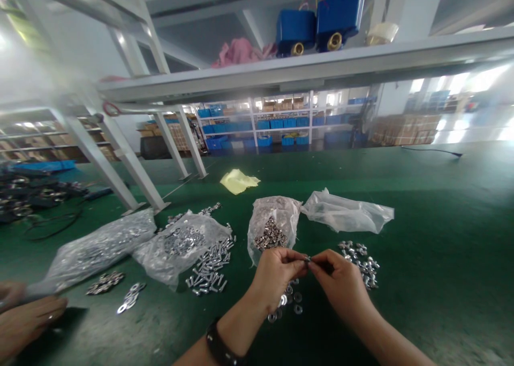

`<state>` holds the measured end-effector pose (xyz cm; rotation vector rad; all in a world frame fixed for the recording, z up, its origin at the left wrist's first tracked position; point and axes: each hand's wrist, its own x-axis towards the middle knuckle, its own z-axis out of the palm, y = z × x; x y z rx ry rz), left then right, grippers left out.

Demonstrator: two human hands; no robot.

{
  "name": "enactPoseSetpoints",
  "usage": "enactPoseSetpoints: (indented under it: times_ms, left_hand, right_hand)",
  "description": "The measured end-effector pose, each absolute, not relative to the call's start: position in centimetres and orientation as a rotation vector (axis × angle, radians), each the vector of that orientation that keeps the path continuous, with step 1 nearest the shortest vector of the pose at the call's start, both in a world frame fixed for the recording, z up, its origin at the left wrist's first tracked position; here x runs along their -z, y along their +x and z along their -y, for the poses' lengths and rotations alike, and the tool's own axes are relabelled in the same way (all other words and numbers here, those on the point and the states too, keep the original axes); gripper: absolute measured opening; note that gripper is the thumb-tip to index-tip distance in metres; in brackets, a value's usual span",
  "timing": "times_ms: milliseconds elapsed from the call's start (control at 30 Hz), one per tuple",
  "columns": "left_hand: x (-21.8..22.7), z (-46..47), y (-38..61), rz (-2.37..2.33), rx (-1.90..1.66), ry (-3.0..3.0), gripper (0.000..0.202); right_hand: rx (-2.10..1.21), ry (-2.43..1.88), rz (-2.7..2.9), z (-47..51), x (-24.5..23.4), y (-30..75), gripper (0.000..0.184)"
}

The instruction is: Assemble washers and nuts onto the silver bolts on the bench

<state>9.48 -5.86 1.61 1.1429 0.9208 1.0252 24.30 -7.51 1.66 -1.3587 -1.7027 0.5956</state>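
My left hand (277, 275) and my right hand (341, 277) meet fingertip to fingertip. Both pinch a small metal fastener (307, 259), mostly covered by the fingers, so its exact kind cannot be made out. Loose flat washers (297, 297) lie on the green table just below, partly hidden by my left hand. Behind my hands stands an open plastic bag (279, 204) of small metal hardware (272, 234). A pile of small shiny metal parts (367, 269) is right of my right hand. Loose bolts (211, 267) are spread out left of my left hand.
Two filled plastic bags (106, 243) (180, 245) lie at left, near small piles of hardware (105, 283) and washers (130, 297). Another person's hands (30, 323) rest at the left edge. A flattened bag (349, 213), yellow sheet (239, 181) and overhead shelf (241, 79) are beyond.
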Motion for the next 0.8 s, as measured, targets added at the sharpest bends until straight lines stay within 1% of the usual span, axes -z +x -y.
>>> enactPoseSetpoints:
  times_ms: [100,200,267,333,400,600,800]
  left_hand:
    - [-2.0,6.0,9.3,-0.887,-1.056,1.169,0.033]
    - [-2.7,5.5,8.3,-0.9,-1.131,1.222,0.039]
    - [-2.7,4.4,6.8,-1.05,-1.186,1.343,0.036]
    - [-2.1,2.9,4.9,-1.336,-1.189,1.576,0.034]
    - [-1.2,1.5,3.3,-1.474,-1.155,1.671,0.032]
    - [1.0,0.3,2.3,-1.725,-0.967,2.061,0.015]
    - [1.8,0.3,3.3,-1.93,-0.737,2.237,0.018]
  right_hand:
    - [-0.906,-1.299,1.575,7.3,-1.5,24.2,0.018]
    - [-1.3,-1.113,1.302,7.3,-1.3,24.1,0.02]
    - [-1.514,-0.945,1.084,7.3,-1.2,24.0,0.02]
    - [-1.652,-0.812,0.91,7.3,-1.2,24.0,0.025]
    - [-1.712,-0.736,0.82,7.3,-1.3,24.1,0.027]
    - [-1.746,-0.656,0.809,7.5,-1.5,24.1,0.016]
    - [-1.747,-0.65,0.881,8.0,-1.7,24.1,0.011]
